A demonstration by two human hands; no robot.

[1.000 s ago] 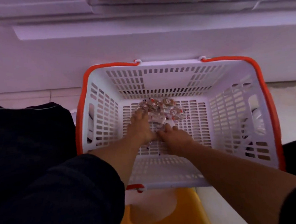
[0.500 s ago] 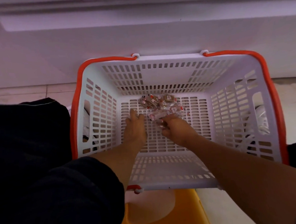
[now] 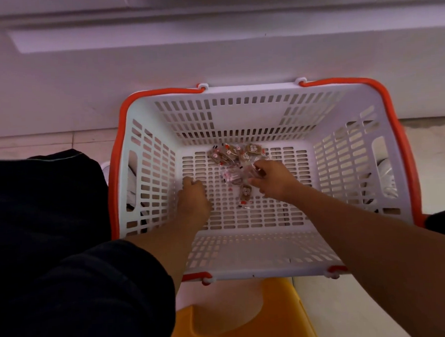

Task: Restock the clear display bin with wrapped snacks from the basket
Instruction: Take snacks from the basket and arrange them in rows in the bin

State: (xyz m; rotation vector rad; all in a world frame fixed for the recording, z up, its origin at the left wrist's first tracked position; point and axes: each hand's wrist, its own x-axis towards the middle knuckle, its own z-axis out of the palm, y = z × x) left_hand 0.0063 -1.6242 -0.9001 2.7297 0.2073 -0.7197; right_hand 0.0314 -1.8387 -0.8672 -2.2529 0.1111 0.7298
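Nearest me, a yellow stool (image 3: 239, 319) sits under the basket (image 3: 257, 254), partly cut off by the frame edge. Inside the basket, my left hand (image 3: 193, 199) rests on the slotted floor with fingers curled; I cannot tell whether it holds anything. My right hand (image 3: 274, 177) pinches a bunch of clear wrappers, and 1 wrapped snack (image 3: 246, 193) dangles below it. Risk: that dangling piece may drop on the lift, since the wrappers look slick and loosely gathered. The remaining snack pile (image 3: 234, 153) lies against the far wall. The clear display bin is not in view; the white ledge (image 3: 210, 63) beyond hides whatever stands above.
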